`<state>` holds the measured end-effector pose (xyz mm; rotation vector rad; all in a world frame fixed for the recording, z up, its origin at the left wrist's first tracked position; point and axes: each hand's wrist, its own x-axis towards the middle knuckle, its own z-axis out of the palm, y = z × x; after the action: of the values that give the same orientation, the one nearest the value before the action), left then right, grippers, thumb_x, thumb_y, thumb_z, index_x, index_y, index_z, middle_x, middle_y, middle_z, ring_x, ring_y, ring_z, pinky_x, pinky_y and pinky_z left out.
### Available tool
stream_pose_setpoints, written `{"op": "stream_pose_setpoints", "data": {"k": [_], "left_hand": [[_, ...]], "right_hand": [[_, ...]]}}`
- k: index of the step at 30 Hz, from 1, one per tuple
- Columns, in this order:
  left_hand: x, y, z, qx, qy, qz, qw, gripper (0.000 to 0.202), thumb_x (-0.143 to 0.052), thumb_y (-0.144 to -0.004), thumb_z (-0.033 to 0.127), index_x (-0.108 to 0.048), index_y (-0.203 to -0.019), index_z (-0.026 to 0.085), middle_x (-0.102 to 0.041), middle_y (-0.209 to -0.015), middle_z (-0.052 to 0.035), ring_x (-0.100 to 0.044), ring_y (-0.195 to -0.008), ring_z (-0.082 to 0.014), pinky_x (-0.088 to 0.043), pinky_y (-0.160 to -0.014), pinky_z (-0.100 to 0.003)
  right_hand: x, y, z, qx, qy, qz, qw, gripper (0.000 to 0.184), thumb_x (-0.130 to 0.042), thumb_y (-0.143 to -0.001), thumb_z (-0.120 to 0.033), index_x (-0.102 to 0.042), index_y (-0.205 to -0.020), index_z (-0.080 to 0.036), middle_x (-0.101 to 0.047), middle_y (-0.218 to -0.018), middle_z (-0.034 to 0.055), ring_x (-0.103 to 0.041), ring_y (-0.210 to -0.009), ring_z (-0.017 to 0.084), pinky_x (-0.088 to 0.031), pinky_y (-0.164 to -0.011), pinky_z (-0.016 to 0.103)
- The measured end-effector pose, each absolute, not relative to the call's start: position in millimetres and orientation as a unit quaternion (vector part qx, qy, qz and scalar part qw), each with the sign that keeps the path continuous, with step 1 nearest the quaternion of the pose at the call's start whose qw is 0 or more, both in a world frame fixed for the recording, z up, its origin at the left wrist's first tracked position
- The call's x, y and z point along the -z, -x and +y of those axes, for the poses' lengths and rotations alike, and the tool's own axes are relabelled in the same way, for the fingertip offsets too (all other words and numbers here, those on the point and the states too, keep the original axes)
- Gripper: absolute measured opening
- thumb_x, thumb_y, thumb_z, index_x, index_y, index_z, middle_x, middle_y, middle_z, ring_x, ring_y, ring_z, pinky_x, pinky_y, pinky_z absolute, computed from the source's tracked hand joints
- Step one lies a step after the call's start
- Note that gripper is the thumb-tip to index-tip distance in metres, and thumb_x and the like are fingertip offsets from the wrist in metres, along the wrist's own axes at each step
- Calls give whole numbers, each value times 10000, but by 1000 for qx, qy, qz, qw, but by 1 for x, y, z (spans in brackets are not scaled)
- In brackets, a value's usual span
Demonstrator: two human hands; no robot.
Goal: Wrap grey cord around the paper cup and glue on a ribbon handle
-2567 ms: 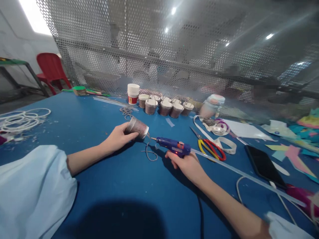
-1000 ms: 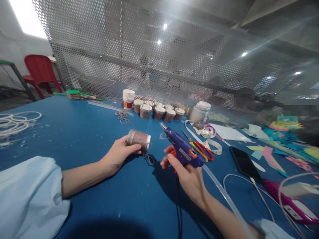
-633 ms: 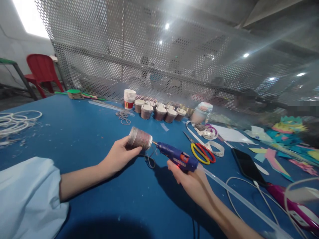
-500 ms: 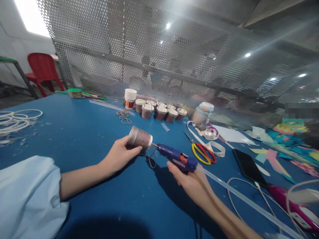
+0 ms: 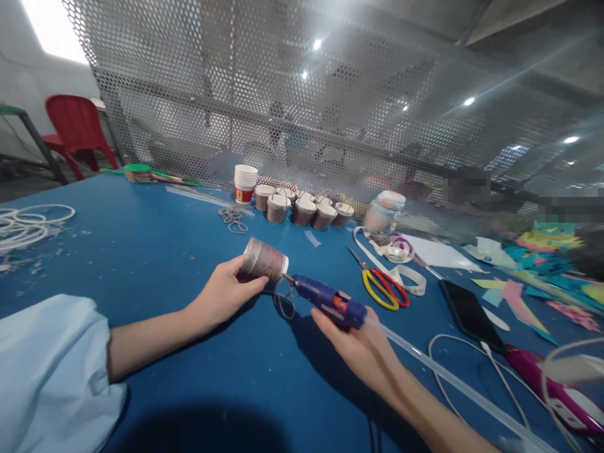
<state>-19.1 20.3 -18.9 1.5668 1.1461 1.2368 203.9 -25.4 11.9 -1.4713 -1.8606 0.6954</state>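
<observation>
Our left hand (image 5: 229, 290): closed on one cord-wrapped cup (image 5: 264, 259), tipped on its side over the blue worktop (image 5: 179, 251), white rim facing right. Our right hand (image 5: 361, 340): clasped round one blue hot-glue gun (image 5: 323, 297), nozzle at that rim, contact not certain to us; pale label, print too small to read. One clear glue stick (image 5: 438, 368), protruding from its rear. One grey cord (image 5: 284, 308), looped below the rim. Behind: stacked paper cups (image 5: 245, 182), red band bearing a mark we cannot decipher; beside them, small cord-wrapped buckets (image 5: 302, 209). Right: red-and-yellow-handled scissors (image 5: 384, 289); white tape (image 5: 408, 280), black characters illegible to us; one black smartphone (image 5: 469, 314).
</observation>
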Motion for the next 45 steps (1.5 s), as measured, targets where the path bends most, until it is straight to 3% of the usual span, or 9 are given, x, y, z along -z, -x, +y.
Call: {"op": "stream_pose_setpoints", "data": {"k": [7, 16, 26, 37, 45], "left_hand": [[20, 18, 20, -487, -628, 446, 413, 340, -650, -740, 288, -672, -1034, 120, -727, -986, -78, -661, -936, -249, -513, -867, -369], [19, 19, 20, -486, -634, 452, 396, 305, -635, -733, 279, -685, -987, 118, -729, -949, -69, -663, -903, -241, -518, -847, -359], [22, 19, 21, -477, -649, 442, 393, 306, -633, -738, 271, -680, -1001, 123, -728, -947, -74, -665, -896, -241, -519, -841, -360], [19, 20, 21, -477, -652, 450, 380, 282, -622, -726, 275, -688, -953, 120, -726, -922, -76, -666, -862, -234, -525, -807, -348], [22, 21, 22, -463, -684, 434, 360, 259, -605, -755, 248, -684, -971, 128, -730, -921, -58, -668, -855, -213, -524, -821, -325]], "right_hand": [[-15, -204, -26, -253, 575, -707, 326, 299, -549, -817, -434, -465, -647, -203, -418, -498, -58, -379, -440, 89, -337, -454, 228], [-16, -203, -28, -257, 577, -712, 308, 287, -559, -806, -437, -520, -676, -184, -462, -542, -37, -379, -482, 96, -344, -470, 230], [-21, -205, -26, -253, 585, -697, 329, 306, -548, -812, -440, -455, -639, -206, -399, -493, -62, -369, -439, 90, -326, -441, 233], [-26, -203, -31, -224, 571, -732, 297, 240, -544, -795, -384, -533, -648, -195, -533, -560, -24, -437, -494, 105, -390, -488, 232], [-27, -208, -26, -251, 589, -703, 309, 313, -553, -804, -427, -462, -605, -204, -431, -484, -50, -404, -441, 94, -340, -436, 239]]}}
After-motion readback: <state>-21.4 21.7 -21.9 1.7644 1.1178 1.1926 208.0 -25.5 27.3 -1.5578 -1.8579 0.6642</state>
